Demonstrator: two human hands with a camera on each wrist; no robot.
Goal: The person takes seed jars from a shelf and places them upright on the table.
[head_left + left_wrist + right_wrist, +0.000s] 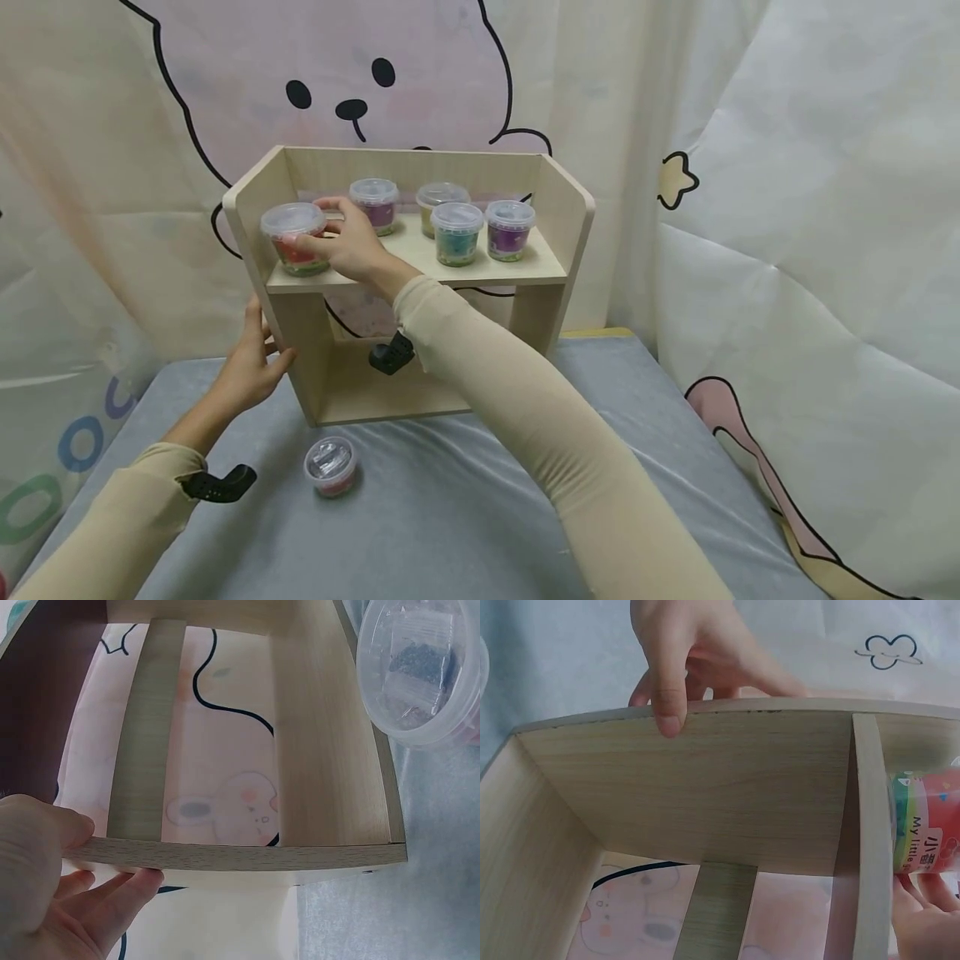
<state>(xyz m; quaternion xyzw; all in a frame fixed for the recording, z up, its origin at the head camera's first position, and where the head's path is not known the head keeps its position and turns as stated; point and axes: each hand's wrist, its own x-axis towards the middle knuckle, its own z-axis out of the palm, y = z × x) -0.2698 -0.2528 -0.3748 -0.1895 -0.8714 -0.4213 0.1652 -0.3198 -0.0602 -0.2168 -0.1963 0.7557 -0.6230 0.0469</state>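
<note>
A small light-wood shelf (412,158) stands on the table. My left hand (251,367) holds its left side panel (225,855), thumb on the inner face and fingers round the outside. At the left end of the upper board, my right hand (356,242) grips a clear-lidded plastic tub (292,218) with a red label, its fingers around the right side. The tub's base is right at the board. In the right wrist view, the same red-labelled tub (930,817) shows printed lettering, with part of it cut off by the frame.
Along the upper board stand a purple tub (375,204), a yellowish tub (442,196), a teal tub (457,237) and another purple tub (510,233). One more lidded tub (331,465) sits on the grey-blue tablecloth (435,525) before the shelf. A printed curtain (615,108) hangs behind.
</note>
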